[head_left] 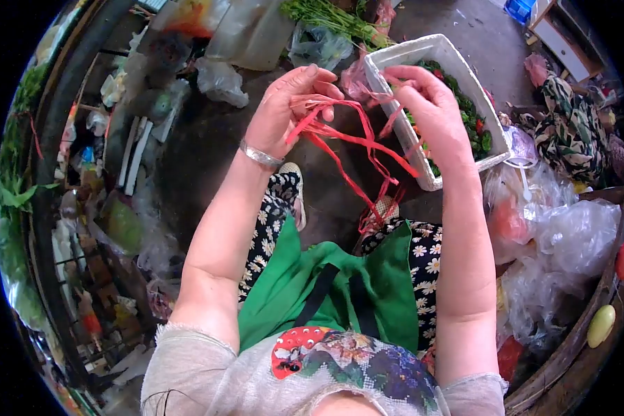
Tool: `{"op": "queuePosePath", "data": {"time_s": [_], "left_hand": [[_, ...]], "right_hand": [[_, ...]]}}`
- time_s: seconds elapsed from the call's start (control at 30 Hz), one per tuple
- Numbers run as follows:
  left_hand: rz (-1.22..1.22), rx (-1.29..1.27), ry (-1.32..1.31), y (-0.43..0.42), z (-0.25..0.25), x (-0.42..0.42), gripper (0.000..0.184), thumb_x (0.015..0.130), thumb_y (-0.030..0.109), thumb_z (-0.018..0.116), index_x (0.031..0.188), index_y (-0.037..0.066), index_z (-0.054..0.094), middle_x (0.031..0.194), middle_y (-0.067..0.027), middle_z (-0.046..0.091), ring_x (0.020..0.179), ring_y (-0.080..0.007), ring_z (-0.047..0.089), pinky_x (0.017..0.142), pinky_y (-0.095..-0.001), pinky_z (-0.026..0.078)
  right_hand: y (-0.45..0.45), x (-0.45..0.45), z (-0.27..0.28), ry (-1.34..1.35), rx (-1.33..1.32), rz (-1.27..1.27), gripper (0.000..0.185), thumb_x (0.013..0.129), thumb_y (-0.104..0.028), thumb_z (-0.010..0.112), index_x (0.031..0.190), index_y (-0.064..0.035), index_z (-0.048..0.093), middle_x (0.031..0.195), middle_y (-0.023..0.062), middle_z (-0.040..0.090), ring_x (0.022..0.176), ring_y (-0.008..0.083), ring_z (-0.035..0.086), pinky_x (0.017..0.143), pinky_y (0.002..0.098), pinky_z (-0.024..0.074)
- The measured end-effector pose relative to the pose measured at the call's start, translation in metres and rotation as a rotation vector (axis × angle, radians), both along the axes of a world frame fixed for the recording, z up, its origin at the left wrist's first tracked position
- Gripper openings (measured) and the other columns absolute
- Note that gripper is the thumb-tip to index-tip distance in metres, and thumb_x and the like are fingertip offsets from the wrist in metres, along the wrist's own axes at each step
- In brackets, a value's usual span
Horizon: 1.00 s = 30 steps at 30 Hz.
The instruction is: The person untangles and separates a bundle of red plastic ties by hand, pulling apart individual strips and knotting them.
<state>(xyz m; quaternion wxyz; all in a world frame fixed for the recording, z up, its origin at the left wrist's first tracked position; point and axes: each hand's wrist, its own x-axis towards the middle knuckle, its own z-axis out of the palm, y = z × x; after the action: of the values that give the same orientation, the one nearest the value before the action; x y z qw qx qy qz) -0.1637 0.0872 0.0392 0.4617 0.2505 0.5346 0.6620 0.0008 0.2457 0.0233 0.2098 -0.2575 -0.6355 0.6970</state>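
Observation:
Several strands of red plastic string hang in loops between my hands. My left hand, with a silver bracelet at the wrist, is curled around one end of the bunch. Opposite it, my right hand has its fingertips pinched together on a paler stretch of the string. Below my right hand stands a white foam box with green leafy vegetables and some red bits inside. My right hand and forearm hide part of the box. Loose string ends dangle down toward my shoes.
Leafy green stalks and clear plastic bags lie ahead. More plastic bags and camouflage cloth are at the right. A cluttered rack runs along the left. A green apron covers my lap.

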Motion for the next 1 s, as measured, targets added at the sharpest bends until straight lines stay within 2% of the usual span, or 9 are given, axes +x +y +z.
{"op": "queuePosePath", "data": {"time_s": [0.17, 0.4, 0.47, 0.5, 0.6, 0.67, 0.7, 0.83, 1.0], "left_hand": [[-0.013, -0.021, -0.02, -0.001, -0.001, 0.002, 0.042, 0.095, 0.04, 0.051, 0.107, 0.0, 0.062, 0.093, -0.012, 0.066, 0.07, -0.0157, 0.06, 0.065, -0.026, 0.051], [-0.075, -0.06, -0.06, 0.001, 0.006, 0.011, 0.049, 0.098, 0.044, 0.043, 0.112, 0.0, 0.06, 0.091, -0.0122, 0.065, 0.063, -0.0142, 0.059, 0.056, -0.0244, 0.05], [-0.134, -0.076, -0.062, 0.0, 0.005, 0.01, 0.051, 0.099, 0.046, 0.041, 0.113, 0.001, 0.059, 0.091, -0.0125, 0.065, 0.059, -0.0135, 0.057, 0.053, -0.0233, 0.049], [-0.145, -0.081, -0.073, -0.001, 0.001, 0.007, 0.053, 0.099, 0.047, 0.039, 0.115, 0.001, 0.059, 0.09, -0.0121, 0.064, 0.056, -0.0123, 0.055, 0.049, -0.0222, 0.046], [-0.158, -0.08, -0.104, -0.003, 0.002, 0.006, 0.052, 0.099, 0.048, 0.039, 0.117, 0.004, 0.059, 0.088, -0.0098, 0.064, 0.051, -0.0082, 0.048, 0.044, -0.0193, 0.038], [-0.093, -0.067, 0.134, -0.003, 0.003, 0.006, 0.045, 0.098, 0.043, 0.046, 0.118, 0.004, 0.058, 0.087, -0.0072, 0.064, 0.051, -0.0057, 0.046, 0.043, -0.0172, 0.034], [-0.066, -0.095, 0.144, -0.002, 0.001, 0.005, 0.031, 0.095, 0.029, 0.055, 0.114, 0.005, 0.061, 0.083, -0.0051, 0.065, 0.051, -0.0045, 0.046, 0.043, -0.0164, 0.032], [0.012, -0.122, 0.161, 0.002, 0.001, 0.016, 0.016, 0.089, 0.012, 0.062, 0.103, 0.004, 0.066, 0.077, -0.0043, 0.065, 0.05, -0.004, 0.046, 0.042, -0.0162, 0.032], [0.024, -0.092, 0.153, 0.002, -0.001, 0.018, 0.015, 0.089, 0.011, 0.061, 0.101, 0.004, 0.066, 0.078, -0.0048, 0.066, 0.049, -0.0047, 0.046, 0.042, -0.0169, 0.032]], "right_hand": [[-0.018, -0.004, 0.002, 0.007, 0.106, 0.179, 0.037, 0.08, -0.02, 0.072, 0.111, -0.0013, 0.064, 0.095, 0.0042, 0.066, 0.085, 0.0109, 0.058, 0.081, 0.0262, 0.0473], [-0.017, -0.005, -0.002, -0.07, 0.136, 0.235, 0.024, 0.087, -0.019, 0.062, 0.099, 0.0013, 0.063, 0.086, 0.0051, 0.065, 0.081, 0.013, 0.058, 0.075, 0.0281, 0.0467], [-0.016, -0.005, 0.002, -0.079, -0.08, 0.16, 0.022, 0.087, -0.019, 0.06, 0.094, 0.0008, 0.063, 0.082, 0.0035, 0.064, 0.076, 0.0119, 0.056, 0.071, 0.0266, 0.0455], [-0.013, -0.004, 0.0, -0.06, -0.19, 0.2, 0.013, 0.091, -0.019, 0.06, 0.093, -0.0061, 0.061, 0.074, -0.0039, 0.054, 0.066, 0.004, 0.046, 0.06, 0.0197, 0.0369], [-0.004, -0.006, -0.014, 0.001, -0.193, 0.22, 0.014, 0.091, -0.019, 0.059, 0.092, -0.0048, 0.06, 0.074, -0.0034, 0.054, 0.066, 0.0041, 0.046, 0.06, 0.0191, 0.037], [-0.003, -0.006, -0.014, -0.026, -0.196, 0.212, 0.015, 0.091, -0.019, 0.059, 0.092, -0.0036, 0.06, 0.074, -0.0029, 0.054, 0.066, 0.0044, 0.046, 0.06, 0.0185, 0.037], [-0.003, -0.006, -0.015, -0.007, -0.198, 0.217, 0.015, 0.091, -0.019, 0.059, 0.091, -0.0038, 0.061, 0.074, -0.0029, 0.055, 0.066, 0.0044, 0.046, 0.06, 0.0185, 0.0372], [-0.01, -0.006, -0.006, 0.035, -0.206, 0.225, 0.014, 0.091, -0.019, 0.06, 0.091, -0.0046, 0.062, 0.073, -0.0033, 0.055, 0.066, 0.0042, 0.047, 0.061, 0.0187, 0.0378], [-0.013, -0.006, -0.001, 0.029, -0.115, 0.231, 0.017, 0.09, -0.019, 0.06, 0.091, -0.0025, 0.063, 0.074, -0.0018, 0.058, 0.067, 0.0059, 0.049, 0.063, 0.0207, 0.04]]}}
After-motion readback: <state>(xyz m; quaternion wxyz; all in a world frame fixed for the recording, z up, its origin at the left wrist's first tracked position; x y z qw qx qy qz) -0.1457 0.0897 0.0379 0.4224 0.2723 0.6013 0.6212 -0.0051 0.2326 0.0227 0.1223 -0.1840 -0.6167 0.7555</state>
